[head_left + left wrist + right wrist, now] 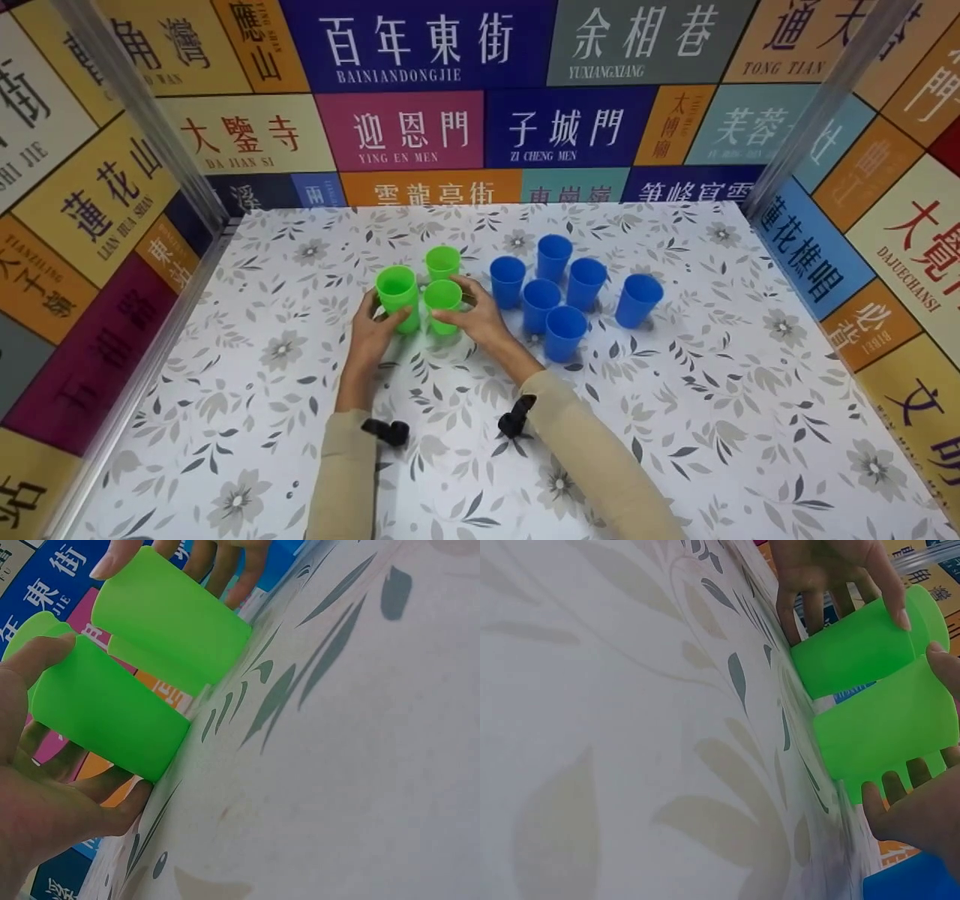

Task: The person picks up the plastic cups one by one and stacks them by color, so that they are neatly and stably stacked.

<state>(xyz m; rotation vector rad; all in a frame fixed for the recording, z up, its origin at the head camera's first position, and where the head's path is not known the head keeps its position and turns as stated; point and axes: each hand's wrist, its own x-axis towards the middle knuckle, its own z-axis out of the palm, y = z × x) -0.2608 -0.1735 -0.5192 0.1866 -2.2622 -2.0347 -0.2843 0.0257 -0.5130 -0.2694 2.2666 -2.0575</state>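
the left hand [373, 328] curls its fingers and thumb around the nearest-left green plastic cup [397, 297], which stands upright on the floral-patterned white tabletop [712, 420]; the left wrist view shows the thumb over one side and the fingers [112, 787] wrapped under the other. the right hand [480, 319] grips the second green plastic cup [443, 304] just beside it, the two cups touching or nearly so, thumb and fingers [889, 791] around its wall. a third green plastic cup [442, 262] stands just behind these two, close against them. to the right, a cluster of seven blue plastic cups [561, 300] stands upright, the nearest one just beside the right hand's knuckles, so room on that side is tight. to the left and toward the person the tabletop lies open, well apart from the metal frame rail [142, 360] along the left edge and the walls covered in coloured street-name signs [420, 45].
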